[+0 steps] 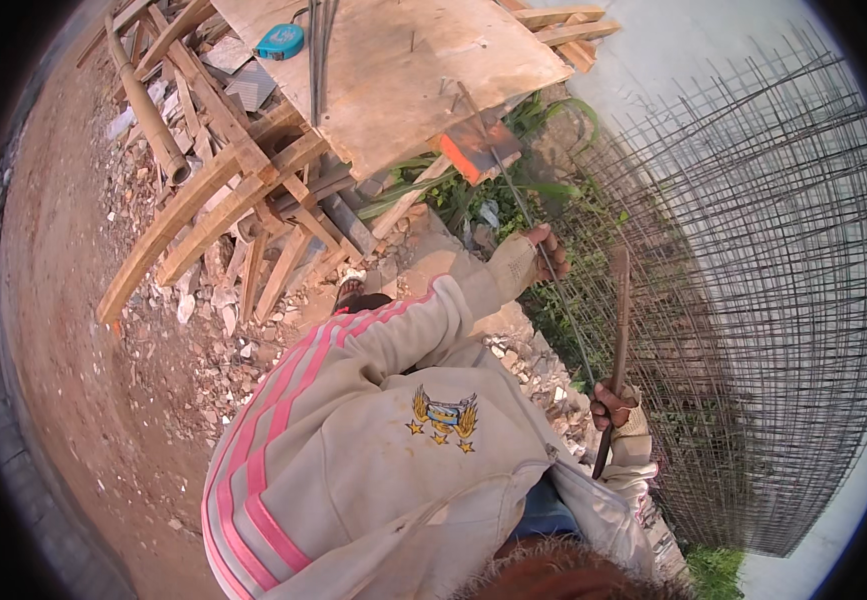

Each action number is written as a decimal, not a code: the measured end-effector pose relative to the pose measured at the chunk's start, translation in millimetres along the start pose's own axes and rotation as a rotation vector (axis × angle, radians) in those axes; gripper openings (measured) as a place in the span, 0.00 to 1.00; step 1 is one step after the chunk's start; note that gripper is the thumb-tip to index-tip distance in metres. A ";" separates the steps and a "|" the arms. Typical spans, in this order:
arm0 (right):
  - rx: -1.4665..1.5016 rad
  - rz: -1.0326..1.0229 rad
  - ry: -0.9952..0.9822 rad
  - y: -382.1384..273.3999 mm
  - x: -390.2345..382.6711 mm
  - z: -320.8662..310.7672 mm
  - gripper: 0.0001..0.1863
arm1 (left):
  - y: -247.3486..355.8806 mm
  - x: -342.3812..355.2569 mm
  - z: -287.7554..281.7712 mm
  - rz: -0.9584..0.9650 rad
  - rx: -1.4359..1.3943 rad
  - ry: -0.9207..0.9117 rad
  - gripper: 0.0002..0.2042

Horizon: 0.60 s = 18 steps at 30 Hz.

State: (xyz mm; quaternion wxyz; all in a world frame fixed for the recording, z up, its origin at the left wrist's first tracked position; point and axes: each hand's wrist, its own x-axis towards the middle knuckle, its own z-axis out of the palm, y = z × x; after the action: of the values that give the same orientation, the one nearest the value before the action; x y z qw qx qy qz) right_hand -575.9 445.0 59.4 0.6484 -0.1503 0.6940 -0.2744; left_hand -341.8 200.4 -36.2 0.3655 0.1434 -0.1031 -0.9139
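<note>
My left hand [550, 252] is closed around a thin steel rod [516, 195], its arm stretched out in a pale sleeve with pink stripes. The rod slants from the plywood-topped bench [393, 90] down toward my right hand [611, 405]. That hand grips a long brown bar [621, 310], rusty-looking, which stands almost upright past the fist; its darker lower end shows beneath. The rod's near end reaches this hand, but whether the fingers also hold it is unclear. Beside the bench edge, the rod crosses an orange-painted piece [465, 155].
On the bench lie a teal tape measure [280, 41] and several thin rods [321, 60]. Timber beams [193, 215] and a bamboo pole [148, 115] pile up at left over rubble [218, 330]. Tall steel mesh [743, 270] leans against the pale wall at right, with green plants below.
</note>
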 end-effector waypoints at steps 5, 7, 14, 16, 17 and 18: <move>0.101 0.033 0.012 14.6 -6.5 5.7 0.14 | 1.3 0.1 -4.5 -0.073 -0.151 -0.048 0.20; 0.082 -0.005 0.102 17.1 -6.2 7.5 0.13 | 0.9 2.6 -7.2 -0.071 -0.211 -0.146 0.20; 0.229 0.025 0.038 50.3 -19.5 58.6 0.16 | 5.1 -8.5 -16.7 -0.169 -0.238 -0.149 0.20; 0.189 -0.012 0.182 58.7 -26.2 77.3 0.16 | 7.1 -12.0 -16.5 -0.190 -0.227 -0.137 0.20; 0.204 -0.017 0.200 60.5 -30.1 82.6 0.17 | 7.9 -13.3 -16.3 -0.199 -0.225 -0.126 0.21; 0.215 -0.022 0.203 63.6 -32.1 88.7 0.16 | 9.0 -13.5 -16.2 -0.204 -0.220 -0.117 0.21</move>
State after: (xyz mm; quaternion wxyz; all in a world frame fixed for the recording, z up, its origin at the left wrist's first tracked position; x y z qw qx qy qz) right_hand -475.7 497.8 48.3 0.5842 -0.0588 0.7210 -0.3681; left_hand -321.1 202.0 -46.3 0.2775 0.0589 -0.0081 -0.9589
